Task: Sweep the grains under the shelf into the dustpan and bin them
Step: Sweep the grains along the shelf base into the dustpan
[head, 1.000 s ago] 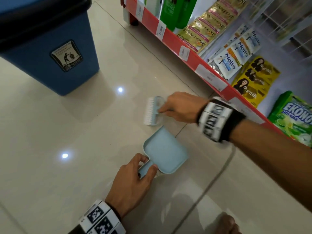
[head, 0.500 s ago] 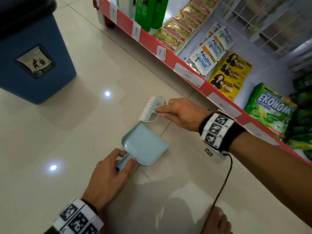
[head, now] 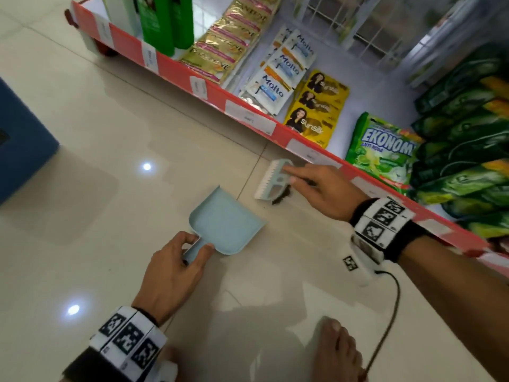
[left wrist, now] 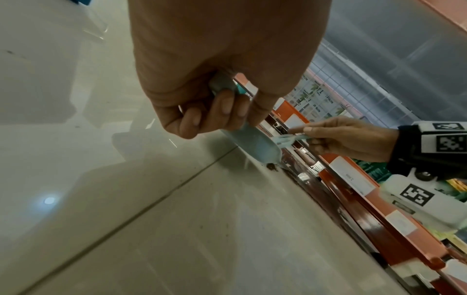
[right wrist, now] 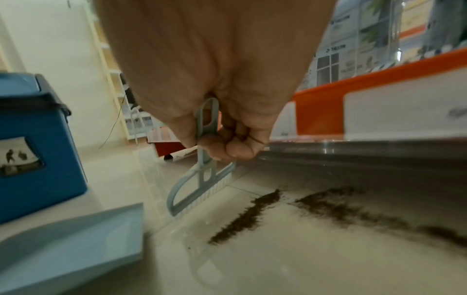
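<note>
A light blue dustpan (head: 224,220) lies flat on the tiled floor, its open mouth toward the shelf. My left hand (head: 176,267) grips its short handle (left wrist: 222,87). My right hand (head: 321,188) holds a small light blue brush (head: 272,181) by its handle, bristles down on the floor beside the shelf's red edge (head: 278,133). Dark brown grains (right wrist: 245,216) lie in a swept streak just right of the brush, with more grains (right wrist: 353,209) spread under the shelf. A few show beside the brush (head: 281,198) in the head view.
A blue bin (right wrist: 33,143) with a dark lid stands on the floor to the left. The low shelf carries sachets and green packets (head: 382,150). A black cable (head: 388,326) hangs from my right wrist, and a bare foot (head: 337,351) rests near the bottom edge.
My right hand carried the brush rightward to the shelf's edge, next to the grains. The dustpan stays in my left hand. The view has shifted right, so the bin sits at the far left.
</note>
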Demonstrator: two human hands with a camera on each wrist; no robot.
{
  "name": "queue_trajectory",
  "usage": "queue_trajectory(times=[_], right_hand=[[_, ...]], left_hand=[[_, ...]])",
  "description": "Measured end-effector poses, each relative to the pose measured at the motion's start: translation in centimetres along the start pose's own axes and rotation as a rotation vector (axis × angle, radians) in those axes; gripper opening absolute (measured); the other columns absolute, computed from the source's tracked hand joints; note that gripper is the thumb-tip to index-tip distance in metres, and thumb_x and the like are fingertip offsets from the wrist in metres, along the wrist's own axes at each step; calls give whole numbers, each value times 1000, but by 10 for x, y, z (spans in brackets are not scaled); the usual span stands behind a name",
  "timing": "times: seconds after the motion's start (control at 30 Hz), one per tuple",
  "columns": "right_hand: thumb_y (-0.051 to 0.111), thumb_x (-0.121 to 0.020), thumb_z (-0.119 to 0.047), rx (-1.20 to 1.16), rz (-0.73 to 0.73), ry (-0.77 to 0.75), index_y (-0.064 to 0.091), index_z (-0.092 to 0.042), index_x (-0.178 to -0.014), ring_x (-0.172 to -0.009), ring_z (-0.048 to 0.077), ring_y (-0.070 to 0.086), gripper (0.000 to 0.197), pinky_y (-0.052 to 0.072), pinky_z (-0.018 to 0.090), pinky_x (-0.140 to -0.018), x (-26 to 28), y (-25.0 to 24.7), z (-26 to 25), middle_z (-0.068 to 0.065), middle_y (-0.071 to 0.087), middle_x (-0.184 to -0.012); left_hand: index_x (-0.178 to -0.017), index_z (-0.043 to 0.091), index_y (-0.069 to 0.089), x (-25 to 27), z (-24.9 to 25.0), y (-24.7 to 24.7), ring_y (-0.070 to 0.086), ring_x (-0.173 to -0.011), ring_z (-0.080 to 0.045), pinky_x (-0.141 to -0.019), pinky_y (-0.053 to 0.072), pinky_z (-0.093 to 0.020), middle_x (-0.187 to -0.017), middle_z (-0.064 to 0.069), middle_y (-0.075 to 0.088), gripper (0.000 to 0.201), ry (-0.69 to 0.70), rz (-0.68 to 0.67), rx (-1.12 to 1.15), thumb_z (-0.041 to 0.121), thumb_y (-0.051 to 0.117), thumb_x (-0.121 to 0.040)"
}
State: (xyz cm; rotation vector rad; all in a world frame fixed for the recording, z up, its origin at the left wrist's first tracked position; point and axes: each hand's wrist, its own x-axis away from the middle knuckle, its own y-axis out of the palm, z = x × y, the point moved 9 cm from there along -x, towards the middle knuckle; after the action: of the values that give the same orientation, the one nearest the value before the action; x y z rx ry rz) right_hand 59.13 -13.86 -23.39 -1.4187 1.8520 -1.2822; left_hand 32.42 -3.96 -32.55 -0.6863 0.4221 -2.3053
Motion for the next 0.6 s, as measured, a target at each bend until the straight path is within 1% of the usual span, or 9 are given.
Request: queue_trajectory(times=[0.03,0.1,0.17,0.23,0.27,0.33,0.4,0.5,0.6], right_hand=[[48,-103,-24,-28,34,-5,58,-12,-135,-89,14,58,36,40,21,-78,-6,3,-3,7,67,-102],[48,-102,-23,-31,81,30,56,-14,-137,-86,13,50,37,32,19,-75,-18,12,-4,2,55,-92],[51,-100,-20,-20,142,103,59,-13,-135,-89,18,51,36,28,19,-76,-25,17,2,5,54,-91],[54,-97,-18,8,239,141,68,-9,-121,-91,25,59,29,34,21,-76,-22,15,5,12,65,-93],[55,-96,-17,39,263,140,71,-7,-111,-87,27,62,24,40,24,-76,-18,14,6,12,68,-91],[55,-96,-20,118,228,139,73,-7,-99,-80,29,62,23,50,35,-74,-2,18,10,12,70,-87],[57,-95,-21,142,226,150,75,-10,-97,-76,27,63,21,52,39,-70,20,16,18,10,71,-86],[64,-93,-21,119,356,171,77,-14,-101,-70,22,66,17,56,36,-66,52,-5,25,5,74,-84],[68,-91,-21,197,493,176,77,-10,-104,-71,27,71,19,57,36,-67,59,-16,26,9,77,-84]], left_hand=[[-99,22,61,-4,2,2,53,-43,-2,-46,34,-20,-48,7,56,24,-2,-6,6,45,61,-91],[-99,22,61,-13,5,5,51,-41,-2,-43,32,-14,-44,12,55,24,7,-26,4,45,60,-91],[-97,22,60,-19,10,5,51,-41,-1,-42,32,-15,-43,15,55,23,16,-32,-8,45,60,-91],[-96,22,60,-24,13,5,51,-41,0,-46,33,-19,-44,14,56,23,24,-33,-15,44,61,-92],[-96,21,60,-26,14,5,51,-41,0,-47,34,-21,-45,10,56,23,21,-32,-9,44,61,-92],[-97,21,60,-29,12,7,51,-42,1,-48,35,-23,-49,4,55,24,-2,-21,19,44,62,-91],[-98,20,60,-31,10,12,51,-43,2,-49,36,-24,-54,3,56,24,-29,-18,55,43,62,-91],[-100,20,61,-37,14,26,53,-45,-1,-50,36,-23,-59,4,59,26,-55,-31,101,44,61,-90],[-103,19,61,-43,25,39,52,-51,-7,-52,37,-25,-60,5,59,28,-61,-54,112,44,61,-90]])
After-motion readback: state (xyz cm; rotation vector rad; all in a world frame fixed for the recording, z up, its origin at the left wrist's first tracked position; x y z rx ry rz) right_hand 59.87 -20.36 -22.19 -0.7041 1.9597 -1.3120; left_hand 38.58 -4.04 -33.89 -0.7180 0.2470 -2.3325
